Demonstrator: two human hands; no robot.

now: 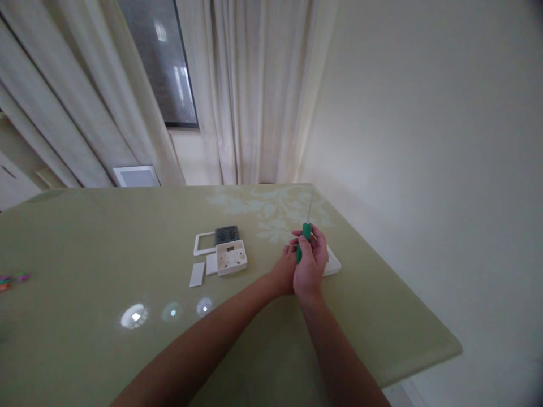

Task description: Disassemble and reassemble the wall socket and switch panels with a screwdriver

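My right hand (310,265) is closed around the green handle of a screwdriver (306,230), whose thin metal shaft points up and away toward the far table corner. My left hand (283,272) lies low beside and partly behind my right wrist, and most of its fingers are hidden. Past my right hand, a white box or panel (333,264) rests on the table, partly covered by the hand. Left of my hands stand an open white switch mounting box (231,259), a dark grey socket module (226,234) and a white frame (195,245).
Two small white plates (197,275) lie left of the mounting box. The glossy green table (106,237) ends near a wall (424,169) on the right. Small colourful items (12,280) sit at the far left. Curtains (254,90) hang behind the table.
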